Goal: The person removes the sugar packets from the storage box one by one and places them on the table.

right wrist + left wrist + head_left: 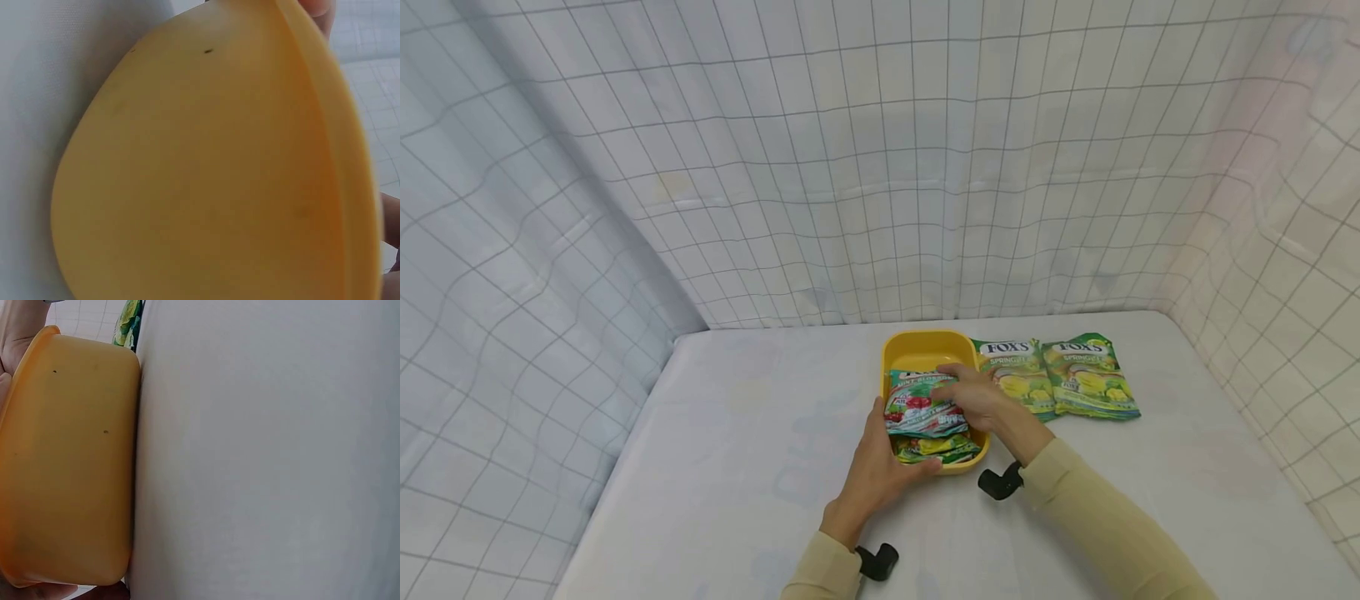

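Note:
A yellow plastic tub stands on the white-covered table. My left hand grips it at the near left, with the thumb along the front rim and the fingers along the left side. Inside the tub, my right hand holds a teal Fox's candy bag by its right part. Beneath that bag, a green and yellow packet shows at the tub's near end. Both wrist views are mostly filled by the tub's outer wall, so the fingers are largely hidden there.
To the right of the tub lie two green Fox's candy bags, one partly behind my right hand and another farther right. A white grid-patterned curtain hangs behind the table and along both sides.

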Motion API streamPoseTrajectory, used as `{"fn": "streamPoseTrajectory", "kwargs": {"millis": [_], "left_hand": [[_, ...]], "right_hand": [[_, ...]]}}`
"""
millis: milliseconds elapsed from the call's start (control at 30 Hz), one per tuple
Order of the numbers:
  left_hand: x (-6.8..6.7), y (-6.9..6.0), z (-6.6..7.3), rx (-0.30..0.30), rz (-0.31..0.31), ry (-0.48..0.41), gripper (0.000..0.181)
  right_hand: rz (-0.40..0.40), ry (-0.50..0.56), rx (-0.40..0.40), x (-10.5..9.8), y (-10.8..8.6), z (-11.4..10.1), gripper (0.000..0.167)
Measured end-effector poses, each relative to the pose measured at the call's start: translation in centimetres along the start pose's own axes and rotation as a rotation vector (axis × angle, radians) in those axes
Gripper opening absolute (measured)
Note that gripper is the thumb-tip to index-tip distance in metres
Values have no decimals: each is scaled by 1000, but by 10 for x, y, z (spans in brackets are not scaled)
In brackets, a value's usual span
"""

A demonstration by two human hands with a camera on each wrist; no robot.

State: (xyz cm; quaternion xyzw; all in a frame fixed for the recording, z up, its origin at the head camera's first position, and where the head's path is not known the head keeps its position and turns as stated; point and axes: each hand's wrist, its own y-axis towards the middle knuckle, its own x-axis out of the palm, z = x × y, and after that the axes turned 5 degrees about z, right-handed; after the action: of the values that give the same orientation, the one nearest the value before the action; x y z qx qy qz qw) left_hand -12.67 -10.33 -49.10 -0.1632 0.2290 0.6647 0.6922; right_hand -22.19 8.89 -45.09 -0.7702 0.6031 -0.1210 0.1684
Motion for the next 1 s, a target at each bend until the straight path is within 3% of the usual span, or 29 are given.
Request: {"fn": "streamPoseTrajectory", "kwargs": {"millis": [300, 1000], "left_hand": [[-2, 0, 0, -7, -2, 4, 131], [0, 3, -2, -25, 6, -5, 132]], "right_hand": [[-24, -68, -46, 2, -3, 2, 68], [96, -147, -123, -3, -19, 1, 76]]}}
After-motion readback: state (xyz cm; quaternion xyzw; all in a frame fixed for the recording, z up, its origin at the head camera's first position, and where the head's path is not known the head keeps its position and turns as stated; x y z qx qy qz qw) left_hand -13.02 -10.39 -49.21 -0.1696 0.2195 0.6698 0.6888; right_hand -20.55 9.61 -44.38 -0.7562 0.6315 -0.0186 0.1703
